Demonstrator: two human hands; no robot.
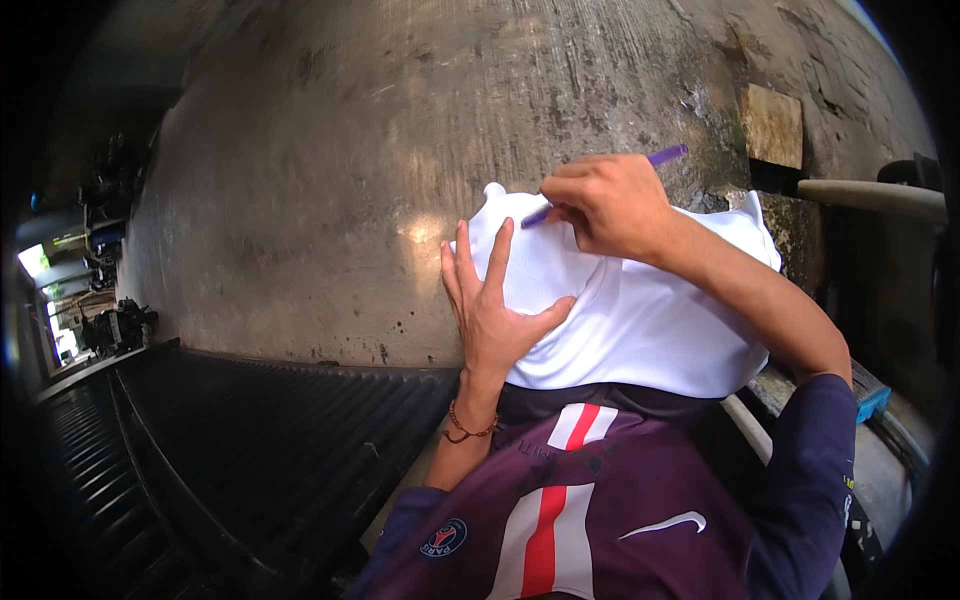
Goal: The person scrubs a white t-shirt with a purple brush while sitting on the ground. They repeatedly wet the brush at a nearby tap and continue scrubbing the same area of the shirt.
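A white cloth (pixel 660 330), smooth and folded in places, is draped over my lap and knees. My left hand (pixel 497 310) lies on its left part with the fingers spread, pressing the fabric flat. A bead bracelet circles that wrist. My right hand (pixel 610 205) grips a slim purple toothbrush (pixel 668 154), its handle sticking out past the knuckles to the upper right. The toothbrush's head, with short bristles, rests against the cloth just right of my left fingertips. Part of the handle is hidden inside my right fist.
A worn concrete floor (pixel 330 200) stretches ahead, with wet, dark patches. At the left stands a black ribbed panel (pixel 250 430). On the right are a stone block (pixel 772 125), a pale pipe (pixel 870 197) and a blue piece (pixel 873 404) near my right elbow. Motorbikes (pixel 115 325) stand far left.
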